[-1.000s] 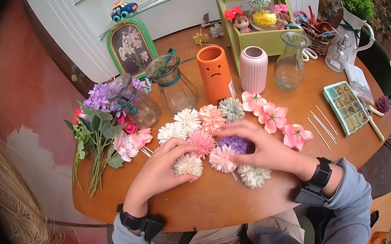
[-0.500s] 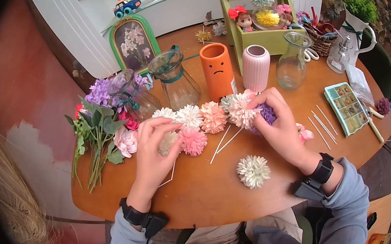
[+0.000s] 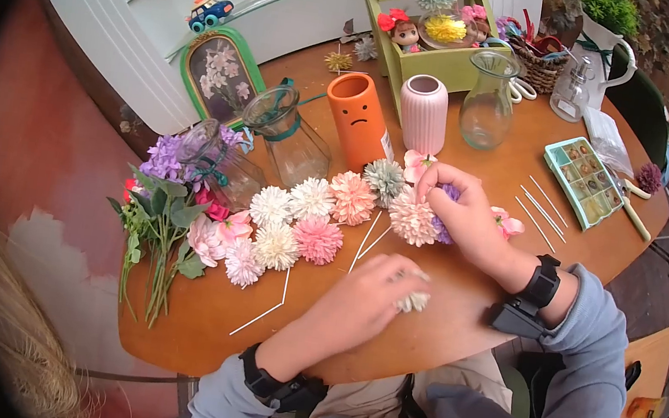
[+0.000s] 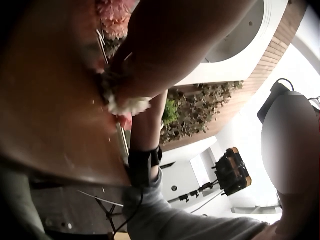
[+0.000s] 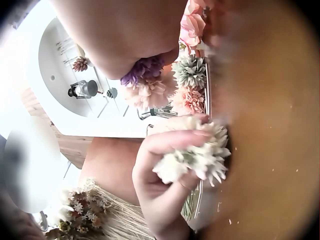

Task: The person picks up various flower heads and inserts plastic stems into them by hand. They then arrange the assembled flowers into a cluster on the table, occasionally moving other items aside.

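Got fingers on the left hand [image 3: 364, 306] curled partway round a cream-white flower [image 3: 413, 302], thumb underneath, petals poking out past the tips. Low by the table [image 3: 466, 325] (can't tell if touching or just over). On the right hand [image 3: 475, 222], got thumb and index bent in close together at a pale pink flower [image 3: 414, 220], just below the tips, with a purple flower [image 3: 446, 214] tucked behind, nearer the palm. Can't make out a stem inside either grip.

Would guess at next to no weight, soft and a bit springy. Probably not slippery, more likely to snag or crumple, so wouldn't squeeze the petals hard. Better to pinch from underneath, right at the base of the head, with fingertips only. Might turn top-heavy if held far down something thin, like the white sticks [image 3: 370, 238] just beyond the left fingers. Looks easy to bend, those, so go gently near the join.
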A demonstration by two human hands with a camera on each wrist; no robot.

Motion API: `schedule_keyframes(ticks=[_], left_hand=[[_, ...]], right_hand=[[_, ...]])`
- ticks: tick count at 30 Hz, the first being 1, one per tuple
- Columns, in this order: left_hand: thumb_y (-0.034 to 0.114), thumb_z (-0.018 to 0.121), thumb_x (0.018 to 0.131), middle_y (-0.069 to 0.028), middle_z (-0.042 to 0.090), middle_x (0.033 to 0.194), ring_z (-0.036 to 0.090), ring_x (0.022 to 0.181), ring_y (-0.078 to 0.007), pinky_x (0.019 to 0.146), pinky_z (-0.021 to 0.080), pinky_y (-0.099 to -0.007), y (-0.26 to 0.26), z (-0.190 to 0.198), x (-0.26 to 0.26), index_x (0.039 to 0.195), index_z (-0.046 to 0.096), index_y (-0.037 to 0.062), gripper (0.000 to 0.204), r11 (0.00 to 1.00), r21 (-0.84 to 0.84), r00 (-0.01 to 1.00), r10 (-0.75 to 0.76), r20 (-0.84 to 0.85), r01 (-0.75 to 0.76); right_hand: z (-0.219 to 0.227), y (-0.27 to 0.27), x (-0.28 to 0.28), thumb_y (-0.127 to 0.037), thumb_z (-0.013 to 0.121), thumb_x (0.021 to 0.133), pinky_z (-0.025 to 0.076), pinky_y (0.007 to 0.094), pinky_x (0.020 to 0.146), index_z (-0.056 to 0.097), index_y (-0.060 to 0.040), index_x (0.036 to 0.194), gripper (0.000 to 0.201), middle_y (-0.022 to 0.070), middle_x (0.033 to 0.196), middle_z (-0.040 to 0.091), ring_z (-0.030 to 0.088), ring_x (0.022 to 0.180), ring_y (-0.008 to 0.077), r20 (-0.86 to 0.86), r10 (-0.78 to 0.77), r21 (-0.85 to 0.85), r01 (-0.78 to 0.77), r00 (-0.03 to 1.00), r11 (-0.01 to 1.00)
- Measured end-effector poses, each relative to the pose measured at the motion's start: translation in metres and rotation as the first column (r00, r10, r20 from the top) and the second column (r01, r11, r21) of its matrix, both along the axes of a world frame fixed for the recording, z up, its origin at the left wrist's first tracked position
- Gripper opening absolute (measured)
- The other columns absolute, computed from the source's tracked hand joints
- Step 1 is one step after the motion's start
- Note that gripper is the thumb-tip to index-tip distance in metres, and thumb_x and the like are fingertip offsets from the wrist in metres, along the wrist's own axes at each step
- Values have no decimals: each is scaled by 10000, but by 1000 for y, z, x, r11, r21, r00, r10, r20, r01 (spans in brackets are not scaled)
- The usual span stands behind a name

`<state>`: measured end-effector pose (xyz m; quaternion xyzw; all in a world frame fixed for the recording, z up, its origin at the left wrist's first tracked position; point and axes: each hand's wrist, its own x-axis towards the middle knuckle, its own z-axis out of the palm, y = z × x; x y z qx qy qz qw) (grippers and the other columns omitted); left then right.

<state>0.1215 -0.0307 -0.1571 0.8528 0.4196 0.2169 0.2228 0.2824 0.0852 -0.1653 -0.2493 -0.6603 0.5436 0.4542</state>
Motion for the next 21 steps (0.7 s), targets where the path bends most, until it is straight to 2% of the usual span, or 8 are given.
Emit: schedule_keyframes(ticks=[3, 5, 6, 9, 12, 16, 19, 21], left_hand=[[68, 544, 868, -104, 565, 985, 562, 944, -223, 811, 446, -306, 7, 4, -18, 1057, 553, 65, 189, 960, -176, 905, 268, 331, -220], [93, 488, 921, -53, 546, 891, 543, 828, -144, 724, 430, -247, 8, 8, -29, 1029, 535, 71, 120, 911, -301, 717, 408, 565, -282], [105, 461, 947, -27, 537, 844, 534, 770, -105, 680, 422, -217, 9, 10, -35, 1015, 526, 74, 100, 882, -366, 592, 470, 655, -296], [198, 396, 984, 32, 477, 748, 424, 611, -18, 497, 304, -147, 9, 12, -56, 935, 481, 117, 127, 806, -410, 431, 579, 692, -426], [235, 371, 991, 58, 404, 668, 311, 536, -2, 441, 195, -158, 8, 18, -65, 871, 456, 133, 179, 769, -363, 362, 588, 723, -525], [254, 368, 989, 60, 377, 641, 290, 533, -7, 440, 186, -168, 6, 22, -78, 853, 443, 141, 193, 746, -330, 342, 589, 732, -578], [268, 366, 990, 46, 419, 698, 299, 559, -7, 469, 208, -162, 6, 24, -82, 933, 486, 136, 188, 738, -214, 443, 582, 682, -640], [251, 382, 988, -25, 485, 888, 436, 809, -107, 700, 350, -248, 5, 34, -76, 1006, 491, 67, 215, 751, -35, 623, 572, 533, -660]], right_hand=[[-7, 3, 0, -50, 463, 850, 378, 204, 652, 543, -44, 738, 138, -24, 747, 524, 467, 710, 58, -174, 57, -209, -93, 983, 973], [-3, 3, 2, -70, 458, 870, 362, 190, 614, 534, -60, 713, 175, -37, 747, 516, 454, 688, 41, -267, 91, -345, -183, 959, 921], [-4, 4, 3, -76, 458, 872, 359, 190, 600, 528, -63, 705, 182, -36, 737, 511, 452, 674, 40, -274, 97, -354, -194, 957, 915], [-6, 5, 4, -89, 455, 874, 353, 194, 566, 511, -70, 683, 200, -34, 712, 497, 448, 638, 41, -301, 116, -376, -230, 947, 898], [-2, 3, 6, -89, 451, 867, 353, 201, 550, 500, -72, 664, 209, -29, 697, 489, 448, 617, 48, -327, 138, -385, -265, 935, 884], [-2, 3, 7, -88, 449, 849, 359, 204, 547, 491, -73, 649, 206, -21, 686, 485, 453, 609, 59, -341, 140, -398, -277, 930, 875], [0, 3, 5, -85, 448, 832, 365, 207, 551, 485, -73, 644, 192, -16, 678, 479, 457, 609, 68, -339, 124, -410, -266, 932, 873], [0, 2, 4, -84, 446, 824, 369, 209, 554, 482, -72, 642, 186, -15, 674, 476, 459, 608, 72, -328, 121, -414, -258, 937, 873]])
